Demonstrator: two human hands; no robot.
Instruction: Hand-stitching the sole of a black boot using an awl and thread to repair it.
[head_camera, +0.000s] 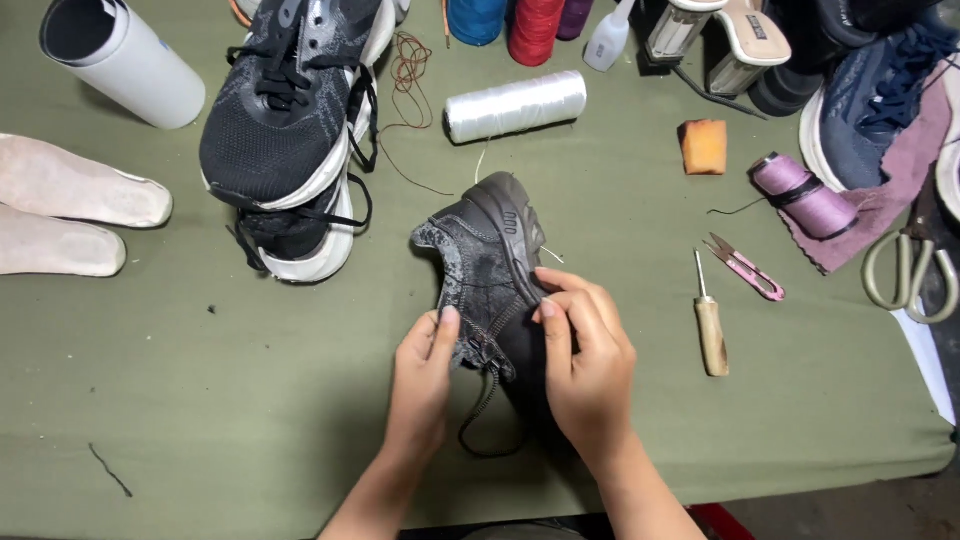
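Observation:
A dark grey shoe (492, 250) with a fuzzy lining lies on the green table cover (200, 400), heel end away from me. My left hand (420, 375) pinches the lining at the shoe's opening, thumb on top. My right hand (585, 355) grips the shoe's side and upper edge, fingers curled over it. A thin white thread runs from the shoe toward a white thread spool (515, 105) lying behind it. The shoe's dark lace (480, 420) loops out below my hands.
Two black-and-white sneakers (290, 130) are stacked at left, pale insoles (70, 200) and a white cylinder (125, 60) beyond. At right lie a wooden-handled awl (710, 330), pink snips (745, 265), a purple spool (805, 195), an orange sponge (705, 147), scissors (912, 270) and a blue shoe (880, 90).

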